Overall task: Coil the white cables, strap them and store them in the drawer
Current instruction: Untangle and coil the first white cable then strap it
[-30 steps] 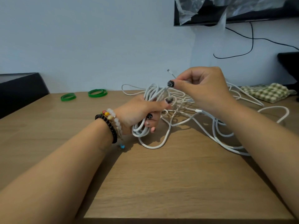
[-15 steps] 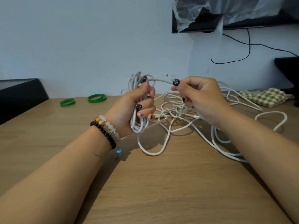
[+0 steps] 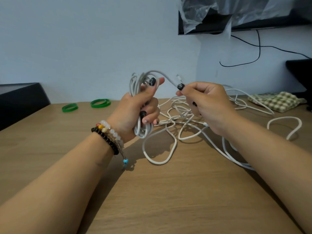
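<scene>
My left hand (image 3: 135, 108) fisted round coil (image 3: 137, 85), keeping loops together above table (image 3: 152, 191) middle. My right hand (image 3: 206, 103) pinches cable end (image 3: 175, 81), ready to tuck last turn. Loose cables (image 3: 185, 125) heaped toward far edge; bands (image 3: 100, 103) wait far-left.

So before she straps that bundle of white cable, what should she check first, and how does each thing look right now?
1. Coil held firmly: ok. The left hand grips the coiled cable with fingers curled round it.
2. Free end under control: ok. The right hand pinches the cable end near its connector.
3. Coil free of the loose cables on the table: cannot tell; the strands overlap behind the hands.
4. Strap within reach: ok, probably. Two green bands lie at the table's far left; neither hand is free to take one.
5. Drawer ready: cannot tell; no drawer shows.
</scene>
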`<state>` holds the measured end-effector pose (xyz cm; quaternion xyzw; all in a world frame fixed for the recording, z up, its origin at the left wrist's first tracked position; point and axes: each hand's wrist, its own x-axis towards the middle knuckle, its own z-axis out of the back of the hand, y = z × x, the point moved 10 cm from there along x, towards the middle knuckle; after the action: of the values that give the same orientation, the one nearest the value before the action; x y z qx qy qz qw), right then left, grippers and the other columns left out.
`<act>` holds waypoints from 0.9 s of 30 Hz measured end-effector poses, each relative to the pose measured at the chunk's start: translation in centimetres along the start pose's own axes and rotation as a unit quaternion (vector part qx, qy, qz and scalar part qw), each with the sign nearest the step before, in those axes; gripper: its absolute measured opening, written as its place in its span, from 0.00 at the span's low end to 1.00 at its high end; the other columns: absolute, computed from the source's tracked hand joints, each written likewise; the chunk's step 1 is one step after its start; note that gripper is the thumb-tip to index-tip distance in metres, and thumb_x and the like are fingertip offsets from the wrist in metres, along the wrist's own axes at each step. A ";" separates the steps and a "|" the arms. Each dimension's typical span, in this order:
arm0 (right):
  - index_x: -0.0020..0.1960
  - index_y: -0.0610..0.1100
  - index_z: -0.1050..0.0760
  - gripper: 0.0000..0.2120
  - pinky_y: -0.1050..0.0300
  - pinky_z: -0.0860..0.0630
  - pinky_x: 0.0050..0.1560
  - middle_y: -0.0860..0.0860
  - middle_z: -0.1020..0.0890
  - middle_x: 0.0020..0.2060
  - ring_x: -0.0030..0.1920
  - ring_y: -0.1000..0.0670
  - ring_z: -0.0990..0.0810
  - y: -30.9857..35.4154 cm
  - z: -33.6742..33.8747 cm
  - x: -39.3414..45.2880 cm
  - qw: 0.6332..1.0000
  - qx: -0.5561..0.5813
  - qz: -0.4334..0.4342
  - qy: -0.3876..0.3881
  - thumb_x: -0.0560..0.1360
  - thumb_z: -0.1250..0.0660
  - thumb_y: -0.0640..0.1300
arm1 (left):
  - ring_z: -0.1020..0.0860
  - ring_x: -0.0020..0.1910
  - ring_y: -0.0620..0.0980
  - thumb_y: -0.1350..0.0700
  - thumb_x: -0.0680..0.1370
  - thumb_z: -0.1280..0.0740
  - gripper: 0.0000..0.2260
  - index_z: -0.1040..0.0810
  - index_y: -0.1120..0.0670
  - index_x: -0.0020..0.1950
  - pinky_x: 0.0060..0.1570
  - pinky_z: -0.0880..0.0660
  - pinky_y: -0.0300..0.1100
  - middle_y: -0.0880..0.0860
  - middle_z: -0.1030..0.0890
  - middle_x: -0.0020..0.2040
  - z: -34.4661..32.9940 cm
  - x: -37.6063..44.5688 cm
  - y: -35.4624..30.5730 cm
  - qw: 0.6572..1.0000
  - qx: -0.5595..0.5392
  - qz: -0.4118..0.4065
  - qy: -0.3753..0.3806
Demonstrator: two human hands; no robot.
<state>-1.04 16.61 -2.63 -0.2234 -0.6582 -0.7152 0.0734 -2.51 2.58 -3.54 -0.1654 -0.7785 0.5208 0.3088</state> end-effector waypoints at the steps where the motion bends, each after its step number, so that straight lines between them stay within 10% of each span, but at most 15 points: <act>1: 0.40 0.43 0.17 0.08 0.65 0.40 0.25 0.52 0.32 0.22 0.23 0.54 0.39 0.1 -0.1 -0.1 1.000 -0.010 0.003 0.003 0.76 0.32 0.40 | 0.37 0.18 0.43 0.51 0.79 0.39 0.20 0.28 0.57 0.69 0.25 0.29 0.36 0.47 0.40 0.23 -0.2 0.0 0.0 1.000 -0.004 0.000 0.017; 14: 0.39 0.41 0.18 0.10 0.65 0.39 0.25 0.52 0.30 0.22 0.23 0.55 0.37 -0.6 -4.4 -1.8 0.988 -0.070 -0.001 0.134 0.77 0.33 0.40 | 0.33 0.21 0.45 0.51 0.75 0.35 0.10 0.22 0.57 0.45 0.28 0.29 0.38 0.48 0.33 0.22 1.4 0.1 -0.3 0.992 0.093 -0.042 -0.069; 23: 0.32 0.46 0.20 0.15 0.63 0.36 0.28 0.54 0.29 0.23 0.23 0.56 0.34 -1.2 -4.4 -1.7 0.982 -0.135 0.001 0.135 0.78 0.34 0.46 | 0.17 0.50 0.47 0.48 0.73 0.37 0.14 0.18 0.53 0.33 0.47 0.19 0.46 0.53 0.15 0.50 0.6 0.3 0.5 0.997 0.021 -0.004 -0.072; 27: 0.38 0.42 0.19 0.12 0.63 0.36 0.27 0.55 0.29 0.22 0.23 0.56 0.34 -1.2 -4.2 -1.5 0.984 -0.117 0.001 0.132 0.78 0.33 0.45 | 0.16 0.50 0.48 0.49 0.78 0.39 0.13 0.27 0.57 0.39 0.43 0.19 0.45 0.54 0.15 0.43 1.0 0.2 0.4 0.994 -0.034 -0.017 -0.098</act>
<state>-1.14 12.38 -4.46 -0.1342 -0.5543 -0.8105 0.1335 -3.34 2.18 -4.05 -0.1106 -0.8251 0.5023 0.2338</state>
